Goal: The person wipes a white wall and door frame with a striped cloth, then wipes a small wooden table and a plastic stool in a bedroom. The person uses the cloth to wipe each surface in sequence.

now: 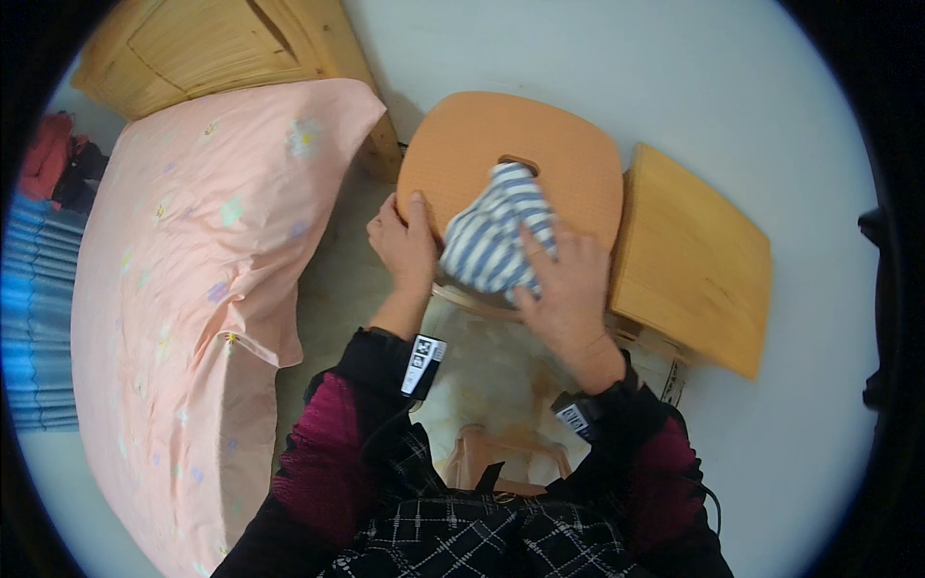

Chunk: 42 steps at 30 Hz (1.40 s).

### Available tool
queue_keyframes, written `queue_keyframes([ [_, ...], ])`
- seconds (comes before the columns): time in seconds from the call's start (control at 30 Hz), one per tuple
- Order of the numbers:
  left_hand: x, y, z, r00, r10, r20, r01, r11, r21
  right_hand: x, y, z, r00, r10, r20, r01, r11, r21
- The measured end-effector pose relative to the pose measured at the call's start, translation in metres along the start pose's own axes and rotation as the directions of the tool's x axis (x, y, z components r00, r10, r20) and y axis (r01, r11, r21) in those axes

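An orange-tan plastic stool or chair [462, 137] with a slot near the middle of its surface stands before me, close to the wall. On its near part lies a blue and white striped cloth [491, 235], bunched and reaching up to the slot. My right hand [567, 285] rests on the right side of the cloth, fingers spread and slightly blurred; whether it grips the cloth cannot be told. At the left edge of the orange surface, my left hand [407, 238] holds on, with the thumb on top and the other fingers at the side.
A bed with a pink flowered cover [195, 253] and a wooden headboard [217, 50] stands at the left. A small wooden cabinet [694, 267] stands close at the right. Below, near my body, is a tan plastic stool [473, 455]. Blue curtains [40, 311] hang at the far left.
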<state>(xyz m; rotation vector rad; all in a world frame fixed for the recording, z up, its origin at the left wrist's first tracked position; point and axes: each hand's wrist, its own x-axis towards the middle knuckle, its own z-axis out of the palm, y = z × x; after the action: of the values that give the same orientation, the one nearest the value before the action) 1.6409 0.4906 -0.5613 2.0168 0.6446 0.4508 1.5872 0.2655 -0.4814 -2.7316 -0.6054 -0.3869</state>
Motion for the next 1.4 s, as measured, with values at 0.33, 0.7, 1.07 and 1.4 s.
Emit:
queue_keyframes([
  [0.33,0.004,-0.013,0.017,0.999,-0.033,-0.018,0.030,0.981,-0.190,-0.014,0.067,-0.018,0.981,0.168,-0.095,-0.178,0.979,-0.103],
  [0.7,0.005,-0.004,0.015,0.978,0.194,-0.079,-0.204,0.970,-0.133,-0.053,0.150,-0.020,0.866,0.497,-0.057,-0.476,0.785,-0.396],
  [1.07,-0.049,0.045,0.022,0.534,0.737,0.414,-0.846,0.462,0.268,-0.088,0.188,-0.031,0.819,0.555,-0.148,-0.568,0.742,-0.356],
  [1.4,-0.048,0.042,0.030,0.546,0.763,0.347,-0.836,0.467,0.289,-0.136,0.273,-0.076,0.435,0.829,-0.350,-0.869,0.285,-0.404],
])
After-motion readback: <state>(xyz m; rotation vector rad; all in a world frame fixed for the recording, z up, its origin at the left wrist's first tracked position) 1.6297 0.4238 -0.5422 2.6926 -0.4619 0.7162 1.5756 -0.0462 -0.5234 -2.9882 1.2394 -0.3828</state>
